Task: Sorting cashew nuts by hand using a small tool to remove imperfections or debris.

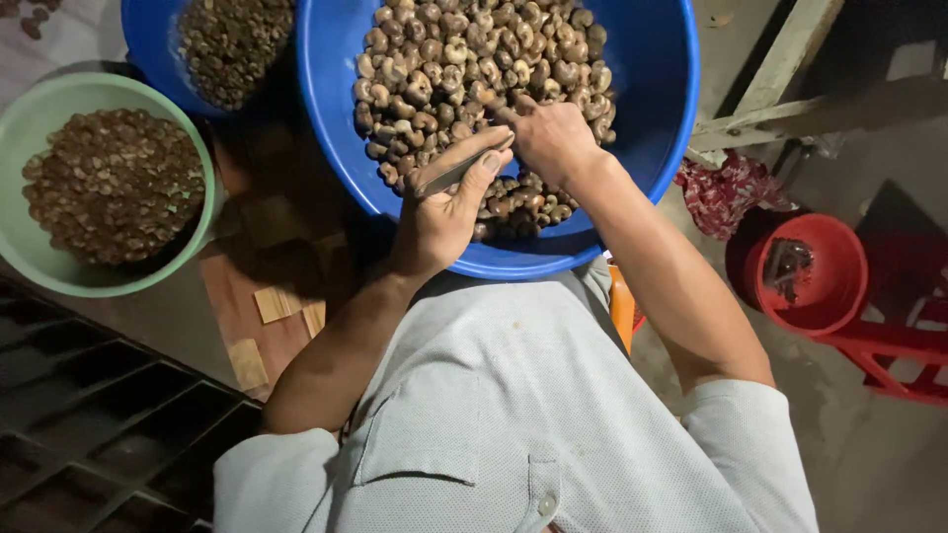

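We take the big blue basin (pixel 652 118) as our landmark; it fills the top middle of the view and holds a heap of brown cashew nuts (pixel 464 59) in their shells. Left of the basin stands a pale green bowl (pixel 20 237), filled with darker nuts, and just above that, touching the basin's left rim, a second blue bowl (pixel 148 49) with more of the same. Below the basin, nearest us, we see the person's grey shirt (pixel 513 415) (short-sleeved, with a chest pocket). Right of the basin and lower sits a red bucket (pixel 839 286) on a red stand, with a crumpled red patterned cloth (pixel 726 192) between it and the basin.

Both hands work over the basin's near half. The left hand (pixel 444 212) lies at the near rim, fingers curled together and clamped on a slim metal blade (pixel 459 173) that slants up toward the other hand, thumb pressed along it. The right hand (pixel 553 138) rests on the heap just beyond, knuckles up, fingers bent down and closed among the nuts; we cannot tell whether it pinches a single nut, since the fingertips are hidden. The two hands nearly touch at the blade's tip.
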